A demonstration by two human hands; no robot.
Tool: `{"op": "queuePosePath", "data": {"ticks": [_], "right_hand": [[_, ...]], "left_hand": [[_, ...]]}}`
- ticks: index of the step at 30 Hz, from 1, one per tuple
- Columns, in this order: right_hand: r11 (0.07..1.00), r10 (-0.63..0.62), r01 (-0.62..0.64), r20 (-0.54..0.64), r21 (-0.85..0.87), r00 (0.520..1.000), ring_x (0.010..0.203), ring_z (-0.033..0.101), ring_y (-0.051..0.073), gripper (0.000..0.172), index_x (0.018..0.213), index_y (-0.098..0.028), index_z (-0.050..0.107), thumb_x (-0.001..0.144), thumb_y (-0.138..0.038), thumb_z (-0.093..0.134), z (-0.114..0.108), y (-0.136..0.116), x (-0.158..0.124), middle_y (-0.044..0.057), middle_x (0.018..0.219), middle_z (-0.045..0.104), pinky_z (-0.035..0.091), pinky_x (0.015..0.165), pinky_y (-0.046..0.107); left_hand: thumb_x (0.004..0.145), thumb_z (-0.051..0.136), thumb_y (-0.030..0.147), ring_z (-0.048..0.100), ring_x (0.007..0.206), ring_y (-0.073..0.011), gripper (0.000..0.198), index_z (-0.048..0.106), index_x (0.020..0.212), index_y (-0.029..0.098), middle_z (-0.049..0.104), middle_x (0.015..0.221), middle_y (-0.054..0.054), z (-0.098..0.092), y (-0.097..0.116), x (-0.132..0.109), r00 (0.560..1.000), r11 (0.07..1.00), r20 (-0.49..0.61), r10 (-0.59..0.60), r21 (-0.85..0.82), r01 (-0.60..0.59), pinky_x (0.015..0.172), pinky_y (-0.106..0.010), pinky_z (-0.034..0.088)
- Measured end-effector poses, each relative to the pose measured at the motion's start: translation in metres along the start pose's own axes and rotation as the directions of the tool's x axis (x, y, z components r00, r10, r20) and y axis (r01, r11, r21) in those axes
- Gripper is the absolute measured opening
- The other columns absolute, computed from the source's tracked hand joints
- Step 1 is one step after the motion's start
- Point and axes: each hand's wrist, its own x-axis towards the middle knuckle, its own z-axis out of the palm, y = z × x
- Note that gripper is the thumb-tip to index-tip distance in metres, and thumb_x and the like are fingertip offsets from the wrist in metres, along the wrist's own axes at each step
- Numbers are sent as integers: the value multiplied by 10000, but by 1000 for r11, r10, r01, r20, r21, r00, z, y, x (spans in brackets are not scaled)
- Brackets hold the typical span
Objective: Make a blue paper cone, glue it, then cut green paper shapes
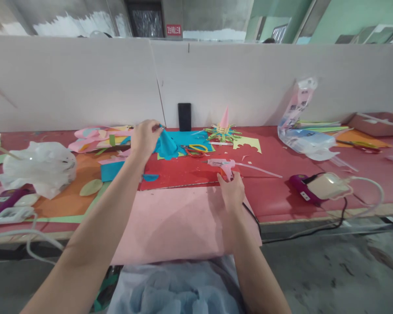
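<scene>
Between the fingertips of my left hand (146,138) hangs a blue paper cone (167,145), its tip pinched at the top and its wide end down. My right hand (232,189) is wrapped round the handle of a pink glue gun (222,164), whose nozzle points left over a red board (180,172). A clear glue stick (258,169) trails from the gun's back. Just beyond the cone, scissors (196,150) with yellow and red handles lie on blue paper (183,137). A pink paper cone (225,118) with a fringed green and yellow base stands farther back.
A black phone (184,117) leans on the white partition (118,83). Paper scraps and a crumpled white plastic bag (39,165) lie at left. On the right are a plastic package (301,117), a purple power strip (306,189) with cables, and a box (376,124). Pink sheet (183,222) covers the near edge.
</scene>
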Motion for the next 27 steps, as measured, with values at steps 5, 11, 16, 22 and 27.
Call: {"op": "queuePosePath", "data": {"ticks": [5, 11, 16, 22, 27], "right_hand": [[1000, 9, -8, 4, -9, 1000, 864, 573, 216, 537, 1115, -201, 479, 713, -556, 485, 2, 0, 0, 81, 1010, 606, 361, 637, 269], [1000, 5, -5, 1, -13, 1000, 870, 572, 221, 523, 1116, -212, 474, 716, -548, 491, 4, 2, 1, 73, 1007, 614, 361, 636, 272], [1000, -26, 26, -1, -2, 1000, 897, 569, 228, 535, 1119, -200, 475, 720, -556, 476, 3, 2, 0, 80, 1011, 610, 364, 644, 273], [1000, -9, 9, 13, -22, 1000, 888, 577, 237, 530, 1110, -193, 485, 720, -552, 479, 2, 0, -1, 82, 997, 618, 358, 627, 273], [999, -28, 28, 8, -42, 1000, 895, 577, 236, 511, 1108, -206, 480, 722, -542, 487, 3, -2, -1, 75, 995, 616, 363, 636, 276]], "left_hand": [[802, 461, 325, 573, 871, -173, 286, 616, 971, 156, 640, 944, -64, -16, -3, 7, 999, 1000, 23, -25, -17, 25, 823, -275, 407], [782, 495, 310, 586, 845, -175, 259, 648, 917, 151, 665, 893, -57, 0, 18, -1, 989, 992, 125, 83, -107, -70, 808, -279, 419], [780, 516, 286, 601, 837, -182, 214, 662, 894, 179, 675, 891, -56, 27, 30, -19, 970, 991, 229, 78, -122, -50, 777, -272, 437], [788, 524, 245, 589, 898, -160, 271, 593, 1044, 192, 626, 1055, -51, 46, 30, -37, 974, 981, 217, 69, -191, -27, 820, -259, 432], [826, 486, 256, 552, 963, -150, 255, 534, 1071, 202, 564, 1102, -57, 51, 25, -63, 994, 976, 65, 92, -202, -77, 840, -262, 423]]}}
